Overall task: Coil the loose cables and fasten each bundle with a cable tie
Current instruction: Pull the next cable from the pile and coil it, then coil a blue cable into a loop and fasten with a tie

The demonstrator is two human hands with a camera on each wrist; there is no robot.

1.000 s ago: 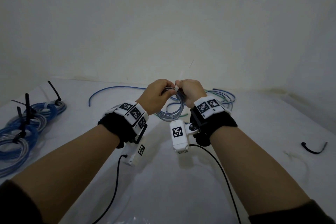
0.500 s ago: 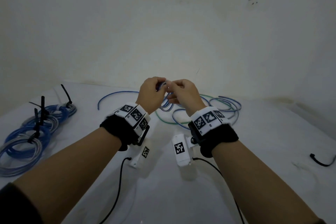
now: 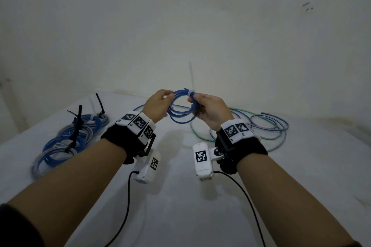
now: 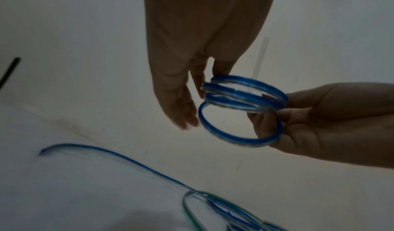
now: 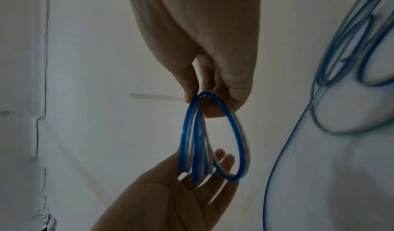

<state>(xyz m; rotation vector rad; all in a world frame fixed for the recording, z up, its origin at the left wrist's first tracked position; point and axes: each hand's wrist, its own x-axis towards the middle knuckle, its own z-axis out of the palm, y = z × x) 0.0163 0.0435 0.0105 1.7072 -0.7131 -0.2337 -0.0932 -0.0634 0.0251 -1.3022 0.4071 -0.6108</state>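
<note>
A small blue cable coil (image 3: 181, 115) hangs in the air between my hands, above the white table (image 3: 180, 196). A white cable tie (image 3: 190, 93) wraps its top, with the tail (image 3: 192, 75) sticking up. My right hand (image 3: 193, 106) pinches the coil beside the tie; the right wrist view shows thumb and fingers closed on the coil (image 5: 199, 133). My left hand (image 3: 167, 104) is at the coil's left side with straight, relaxed fingers (image 5: 221, 160) touching the loops. In the left wrist view the coil (image 4: 241, 99) lies between both hands.
Several tied blue bundles (image 3: 68, 142) with black cable ties (image 3: 77, 124) lie at the left of the table. Loose blue and green cables (image 3: 261, 126) sprawl behind my right wrist. One loose blue cable (image 4: 127, 164) trails left. A wall stands close behind.
Both hands have risen and moved apart from a tight huddle at the tie. The coil now hangs in plain sight between them, and my left fingers have straightened.
</note>
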